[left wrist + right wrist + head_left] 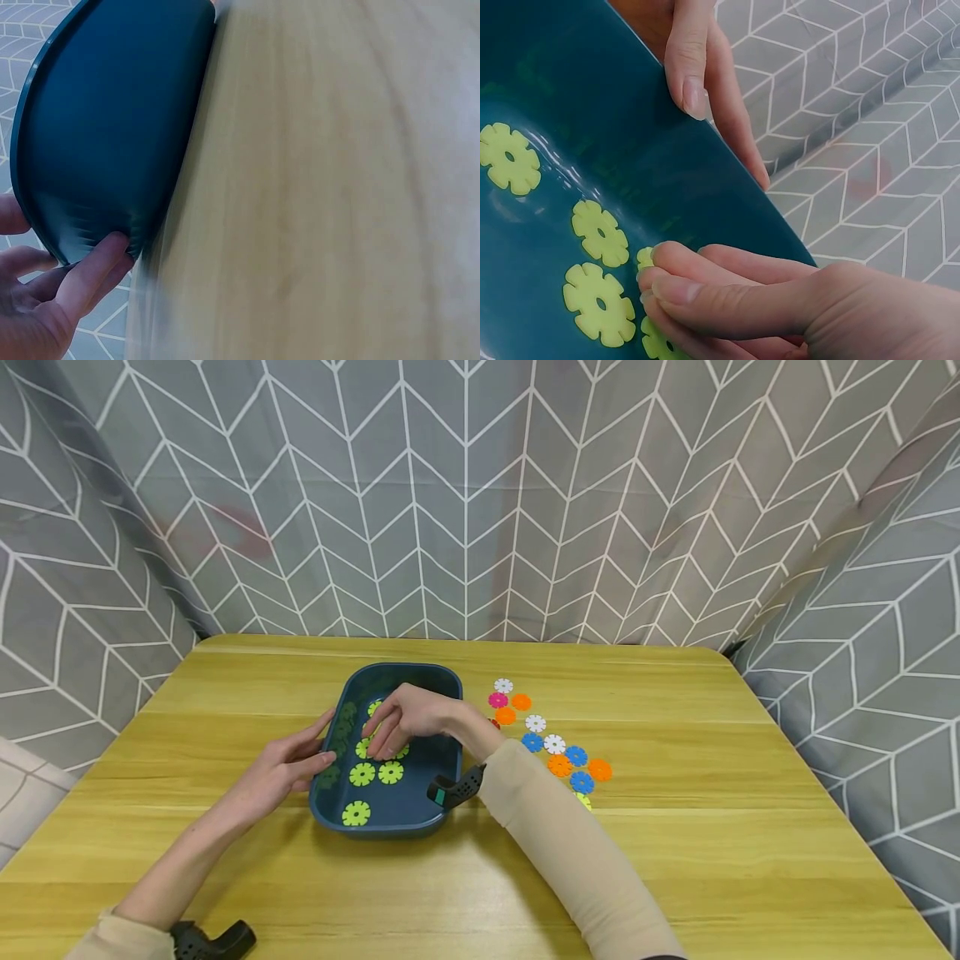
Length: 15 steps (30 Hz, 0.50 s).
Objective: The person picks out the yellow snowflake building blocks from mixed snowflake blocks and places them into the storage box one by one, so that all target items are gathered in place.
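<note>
A dark blue rectangular bin (411, 821) stands on the wooden table, with several yellow-green notched flower discs (356, 804) lying flat inside. At its left wall my left hand (288, 762) grips the rim, thumb over the top and fingers along the outside; the left wrist view shows those fingers against the bin's outer wall (120, 112). Reaching in over the right side, my right hand (416, 714) has its thumb and bent fingers close together right at a yellow-green disc (643, 258), partly covering it. Whether they pinch that disc I cannot tell. Other discs (589, 285) lie beside the fingertips.
Right of the bin, a loose group of flower discs lies on the table: white (536, 723), orange (600, 769), blue (582, 782) and pink (498, 700). A yellow-green disc (585, 802) is partly hidden by my right sleeve (558, 835). Behind the table hangs a grey patterned curtain (465, 527).
</note>
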{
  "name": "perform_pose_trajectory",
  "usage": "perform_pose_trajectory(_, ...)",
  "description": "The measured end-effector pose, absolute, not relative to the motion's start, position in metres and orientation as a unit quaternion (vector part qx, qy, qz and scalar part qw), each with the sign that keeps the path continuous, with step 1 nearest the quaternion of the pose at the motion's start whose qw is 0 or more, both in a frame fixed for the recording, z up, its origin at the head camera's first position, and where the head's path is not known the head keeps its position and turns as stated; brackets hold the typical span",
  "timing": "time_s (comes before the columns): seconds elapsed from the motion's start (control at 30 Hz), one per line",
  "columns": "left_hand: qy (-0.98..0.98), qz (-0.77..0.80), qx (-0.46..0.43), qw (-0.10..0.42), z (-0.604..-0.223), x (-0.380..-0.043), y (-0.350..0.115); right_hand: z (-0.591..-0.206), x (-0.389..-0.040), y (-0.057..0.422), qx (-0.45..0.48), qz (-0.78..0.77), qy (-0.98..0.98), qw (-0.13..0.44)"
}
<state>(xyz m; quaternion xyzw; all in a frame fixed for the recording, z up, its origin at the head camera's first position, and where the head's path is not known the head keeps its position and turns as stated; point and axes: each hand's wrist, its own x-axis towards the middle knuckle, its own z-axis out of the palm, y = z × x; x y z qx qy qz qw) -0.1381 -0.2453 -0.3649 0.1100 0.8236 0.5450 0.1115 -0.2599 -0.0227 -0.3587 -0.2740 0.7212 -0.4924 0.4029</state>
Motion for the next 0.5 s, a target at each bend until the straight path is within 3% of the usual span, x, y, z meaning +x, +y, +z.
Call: perform_pose_trajectory(0.5, 0.829, 0.538, 0.106, 0.113, -0.3661, -0.1375, -0.2448, -0.3560, -0.2592, -0.0232, -0.274, -0.509, 0.711, 0.400)
